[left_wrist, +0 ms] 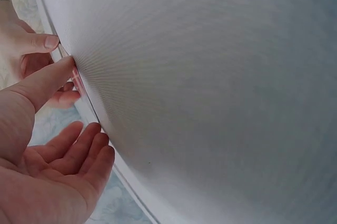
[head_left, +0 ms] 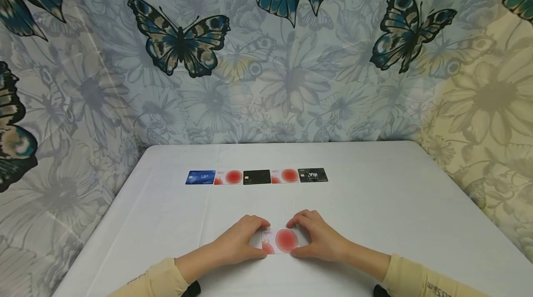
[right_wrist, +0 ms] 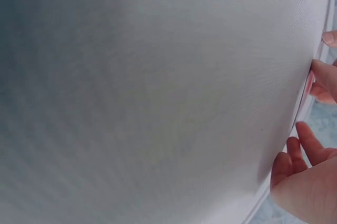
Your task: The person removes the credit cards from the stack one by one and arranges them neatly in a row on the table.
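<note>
Two hands meet near the front edge of the white surface (head_left: 374, 195) in the head view, the left hand (head_left: 237, 241) and the right hand (head_left: 318, 239) each pinching one short end of a white card (head_left: 280, 240) between thumb and fingers, so both are clamped on it. Only this view shows the card's face: white with a large red disc and smaller red marks at its left end, plus tiny writing too small to read. The wrist views show mostly blank white surface. In the left wrist view the left hand's (left_wrist: 47, 145) thumb presses the card's thin edge with the other hand opposite; the right wrist view catches just the right hand's (right_wrist: 310, 176) fingers at the frame's border. Farther back lies a row of five cards (head_left: 257, 176): a blue one reading "VIP", a red-disc one, a black one, another red-disc one, and a black one reading "Vip".
</note>
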Tool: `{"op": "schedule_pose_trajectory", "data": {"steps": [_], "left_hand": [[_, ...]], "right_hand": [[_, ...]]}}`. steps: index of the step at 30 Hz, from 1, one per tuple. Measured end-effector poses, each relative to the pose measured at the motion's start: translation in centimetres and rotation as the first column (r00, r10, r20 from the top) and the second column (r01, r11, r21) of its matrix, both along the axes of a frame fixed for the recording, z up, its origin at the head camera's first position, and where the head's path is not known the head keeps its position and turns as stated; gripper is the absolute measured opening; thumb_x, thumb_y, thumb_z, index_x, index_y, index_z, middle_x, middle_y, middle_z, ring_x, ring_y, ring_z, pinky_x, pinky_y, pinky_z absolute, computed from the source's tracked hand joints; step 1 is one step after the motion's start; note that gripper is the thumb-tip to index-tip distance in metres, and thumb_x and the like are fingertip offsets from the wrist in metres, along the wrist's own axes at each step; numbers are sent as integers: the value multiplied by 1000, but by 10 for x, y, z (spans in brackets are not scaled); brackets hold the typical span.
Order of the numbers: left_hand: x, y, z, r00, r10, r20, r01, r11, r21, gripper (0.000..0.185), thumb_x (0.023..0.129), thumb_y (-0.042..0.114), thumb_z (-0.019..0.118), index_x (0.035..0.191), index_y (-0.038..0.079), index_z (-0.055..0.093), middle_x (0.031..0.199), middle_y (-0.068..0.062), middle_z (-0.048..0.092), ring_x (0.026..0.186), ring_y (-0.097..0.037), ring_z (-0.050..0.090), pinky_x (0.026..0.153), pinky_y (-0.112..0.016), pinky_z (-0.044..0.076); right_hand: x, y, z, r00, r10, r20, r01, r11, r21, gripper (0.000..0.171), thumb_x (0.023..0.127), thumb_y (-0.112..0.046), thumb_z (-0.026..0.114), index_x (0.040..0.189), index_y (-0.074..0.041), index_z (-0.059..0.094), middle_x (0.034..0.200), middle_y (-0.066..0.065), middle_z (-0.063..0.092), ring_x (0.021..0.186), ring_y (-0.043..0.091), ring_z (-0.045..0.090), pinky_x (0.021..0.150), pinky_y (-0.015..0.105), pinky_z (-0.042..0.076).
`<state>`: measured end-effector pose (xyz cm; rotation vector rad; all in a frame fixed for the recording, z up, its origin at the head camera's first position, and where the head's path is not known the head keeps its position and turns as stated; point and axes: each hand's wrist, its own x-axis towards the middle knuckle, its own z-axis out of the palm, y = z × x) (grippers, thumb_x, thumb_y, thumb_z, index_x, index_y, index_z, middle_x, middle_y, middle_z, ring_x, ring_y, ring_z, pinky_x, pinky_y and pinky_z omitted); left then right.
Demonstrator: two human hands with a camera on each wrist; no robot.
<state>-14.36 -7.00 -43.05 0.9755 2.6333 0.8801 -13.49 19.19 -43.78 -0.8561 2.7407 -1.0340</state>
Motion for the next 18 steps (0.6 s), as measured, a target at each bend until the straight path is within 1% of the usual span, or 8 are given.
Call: {"op": "schedule_pose_trajectory", "data": {"steps": [8, 13, 18], "left_hand": [[1, 0, 1, 999, 13, 53, -13, 1000, 11, 52, 80, 23, 81, 126, 9, 59, 120, 3, 59, 113, -13, 50, 103, -31, 42], [1, 1, 0, 999, 9, 49, -10, 1000, 20, 52, 80, 23, 81, 125, 10, 59, 119, 3, 59, 112, -12, 50, 103, -31, 42], [1, 0, 1, 998, 11, 66, -13, 999, 33, 50, 80, 23, 81, 124, 10, 59, 117, 4, 59, 111, -11, 50, 102, -30, 42]], "right_hand": [[-2, 0, 0, 1000, 7, 10, -7, 1000, 5, 40, 74, -34, 84, 105, -23, 62, 114, -7, 53, 108, 17, 42, 94, 37, 43], [-3, -1, 1, 999, 13, 29, -13, 1000, 0, 38, 74, -32, 84, 103, -22, 62, 113, -7, 52, 108, 17, 41, 94, 36, 42], [-2, -2, 2, 999, 13, 50, -13, 1000, -1, 38, 74, -31, 84, 103, -21, 62, 113, -6, 52, 108, 17, 40, 95, 36, 42]]}}
